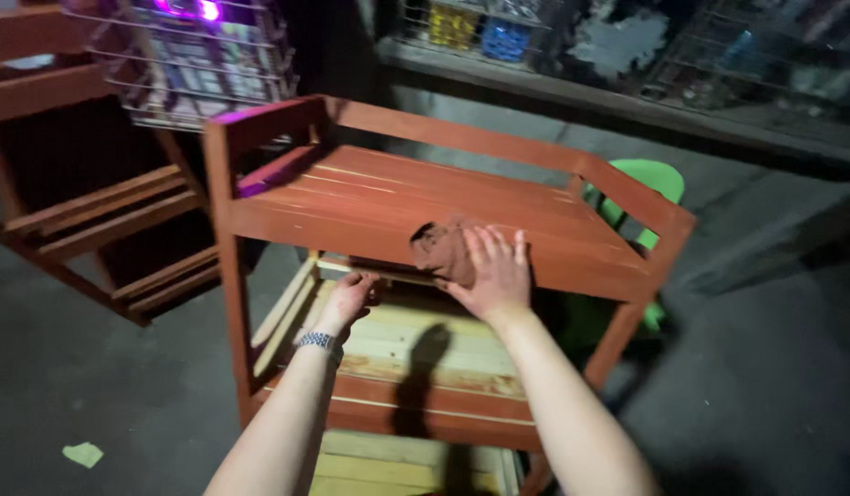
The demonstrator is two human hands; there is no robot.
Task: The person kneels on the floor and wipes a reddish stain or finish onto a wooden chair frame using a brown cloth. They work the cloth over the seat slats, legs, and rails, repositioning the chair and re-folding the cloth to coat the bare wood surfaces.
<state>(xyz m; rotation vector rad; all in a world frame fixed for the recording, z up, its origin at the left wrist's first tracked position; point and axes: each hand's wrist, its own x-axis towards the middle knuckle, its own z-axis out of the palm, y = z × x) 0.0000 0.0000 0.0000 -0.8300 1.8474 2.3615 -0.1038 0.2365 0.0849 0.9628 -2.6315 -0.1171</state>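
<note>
Forearms come up from the bottom edge, both bare, a metal watch [318, 341] on the left wrist. Left hand [349, 298] reaches under the top shelf of the wooden cart [259, 129], fingers curled near a pale unpainted slat [351, 267] just under the front rail; can't tell whether they actually clamp it or only touch it. Right hand [495, 272] is flat, fingers together and extended, pressing a stain-soaked brown rag [443, 248] against the front edge of the red-brown top shelf [388, 188]. Rag sits between palm and rail, bunched to the left of the fingers, touching the wood. Lower shelf [425, 344] is mostly raw light wood, with a red-brown strip along its front edge. Floor is dark concrete, with a small pale scrap [83, 454] at lower left. Behind the cart at right, a green plastic chair [654, 179]. At left, another red-brown wooden frame [94, 207]. Farther back, a wire cage [200, 60] with a purple light, and a long ledge [627, 106] carrying wire crates.
</note>
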